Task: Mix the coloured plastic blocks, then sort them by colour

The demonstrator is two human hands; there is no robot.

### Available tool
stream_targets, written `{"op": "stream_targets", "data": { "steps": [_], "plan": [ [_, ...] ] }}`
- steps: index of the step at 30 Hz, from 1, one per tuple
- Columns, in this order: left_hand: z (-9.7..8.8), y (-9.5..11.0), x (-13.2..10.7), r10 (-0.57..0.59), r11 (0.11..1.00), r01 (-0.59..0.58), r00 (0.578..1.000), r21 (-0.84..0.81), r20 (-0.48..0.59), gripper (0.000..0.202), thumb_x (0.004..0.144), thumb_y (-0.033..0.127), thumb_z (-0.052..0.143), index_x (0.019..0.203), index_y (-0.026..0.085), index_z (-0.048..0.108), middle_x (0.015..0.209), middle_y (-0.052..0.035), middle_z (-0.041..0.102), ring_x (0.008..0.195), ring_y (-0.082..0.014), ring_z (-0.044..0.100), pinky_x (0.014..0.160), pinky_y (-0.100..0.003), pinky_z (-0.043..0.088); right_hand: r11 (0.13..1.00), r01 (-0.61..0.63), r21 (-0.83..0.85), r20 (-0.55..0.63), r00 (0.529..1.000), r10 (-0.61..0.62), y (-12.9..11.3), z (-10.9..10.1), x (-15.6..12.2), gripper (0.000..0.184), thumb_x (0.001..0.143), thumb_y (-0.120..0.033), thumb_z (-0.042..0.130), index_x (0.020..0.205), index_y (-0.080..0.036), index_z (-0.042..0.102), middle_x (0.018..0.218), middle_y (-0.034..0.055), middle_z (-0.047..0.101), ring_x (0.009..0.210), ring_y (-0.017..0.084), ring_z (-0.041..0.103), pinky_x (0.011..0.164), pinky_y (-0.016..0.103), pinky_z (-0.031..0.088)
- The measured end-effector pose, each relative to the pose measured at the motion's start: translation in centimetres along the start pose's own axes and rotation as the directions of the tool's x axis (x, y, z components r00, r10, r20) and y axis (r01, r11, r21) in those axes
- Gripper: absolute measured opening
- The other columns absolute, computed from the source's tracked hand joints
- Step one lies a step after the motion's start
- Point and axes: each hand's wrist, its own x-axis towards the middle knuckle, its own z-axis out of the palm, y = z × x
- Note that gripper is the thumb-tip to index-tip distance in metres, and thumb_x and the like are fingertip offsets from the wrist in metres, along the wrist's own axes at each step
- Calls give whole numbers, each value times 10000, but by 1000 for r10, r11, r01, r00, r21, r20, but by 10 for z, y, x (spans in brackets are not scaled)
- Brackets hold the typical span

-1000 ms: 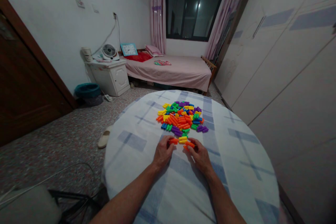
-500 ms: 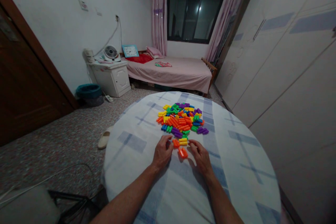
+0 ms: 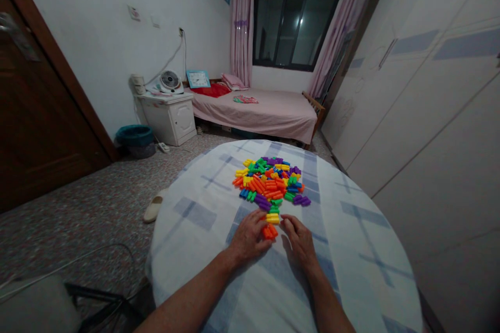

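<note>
Orange blocks [image 3: 269,232] between left hand [image 3: 248,237], right hand [image 3: 300,241]

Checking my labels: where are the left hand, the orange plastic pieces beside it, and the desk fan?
Left hand [image 3: 248,237]: head view, back of the hand.
Orange plastic pieces [image 3: 269,232]: head view, middle of the cluster.
Desk fan [image 3: 171,82]: head view, front grille.

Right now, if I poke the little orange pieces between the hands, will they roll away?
Maybe a little! The orange plastic pieces look like short rounded tubes, so they could probably roll if pushed while lying on their sides. They look stiff, not floppy, and are probably light for their size. The soft-looking tablecloth might slow them down.
</note>
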Motion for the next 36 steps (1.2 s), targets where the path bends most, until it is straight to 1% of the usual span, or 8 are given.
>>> {"op": "stream_targets", "data": {
  "steps": [5, 10, 15, 21, 26, 30, 33, 36],
  "plan": [
    [-7, 8, 3, -23, 1000, 23, 999, -16, -49, 208, 732, 286, 674, 904, 178, 627, 1074, -93, 608, 1056, -230, 526, 937, -375, 446, 999, 33, -28, 2, 999, -33, -1, 0, 1, 353, 837, -412, 433, 987, -195, 667, 991, 77, 704, 912, 217, 653, 797, 315, 496],
    [-9, 10, 4, -92, 991, 98, 993, 90, -69, 145, 750, 311, 635, 814, 187, 597, 952, -77, 597, 942, -230, 527, 837, -373, 453, 999, 42, -23, -15, 999, -43, 0, 0, 1, 332, 825, -403, 452, 969, -199, 670, 975, 72, 709, 886, 219, 654, 802, 328, 497],
    [-8, 12, 0, -102, 982, 108, 994, 153, -48, 176, 732, 257, 604, 890, 192, 563, 1043, -93, 577, 1010, -250, 501, 890, -390, 427, 999, 38, -34, -15, 999, -39, -1, -1, 1, 344, 816, -420, 462, 966, -197, 677, 958, 73, 713, 870, 222, 658, 778, 321, 498],
    [-12, 9, -4, -146, 975, 145, 989, 169, -5, 296, 681, 87, 483, 953, 200, 510, 994, -78, 567, 977, -235, 492, 882, -368, 423, 999, 23, -46, -8, 1000, -24, 1, -1, 1, 365, 820, -423, 449, 988, -187, 670, 942, 69, 711, 861, 218, 657, 774, 316, 489],
    [-27, -17, -6, -217, 960, 213, 976, 182, 3, 363, 664, 35, 431, 980, 205, 488, 977, -65, 548, 943, -202, 508, 853, -324, 438, 998, 30, -57, 11, 1000, -29, 5, -1, 4, 361, 823, -425, 443, 987, -197, 671, 944, 66, 710, 865, 223, 654, 773, 321, 483],
    [-54, -50, 3, -241, 939, 242, 970, 246, -33, 320, 698, 61, 459, 982, 204, 498, 944, -54, 551, 900, -196, 536, 834, -329, 450, 998, 19, -52, -3, 1000, -19, 5, 0, 4, 366, 816, -421, 445, 988, -192, 674, 937, 69, 709, 861, 225, 651, 772, 323, 479],
    [-81, -78, 22, -255, 915, 288, 955, 282, -149, 369, 713, 89, 488, 1064, 202, 499, 992, -54, 557, 924, -197, 550, 848, -336, 461, 999, 4, -40, 6, 1000, -3, 3, 0, 3, 371, 818, -415, 445, 999, -185, 672, 940, 68, 706, 864, 219, 647, 775, 315, 474],
    [-100, -105, 42, -256, 860, 349, 926, 372, -278, 414, 730, 87, 491, 1132, 186, 506, 1114, -93, 558, 1050, -217, 536, 938, -359, 435, 999, -13, -36, 15, 1000, 14, 2, 0, 2, 373, 823, -410, 441, 1005, -179, 670, 922, 64, 706, 851, 211, 644, 761, 301, 471]
  ]
}}
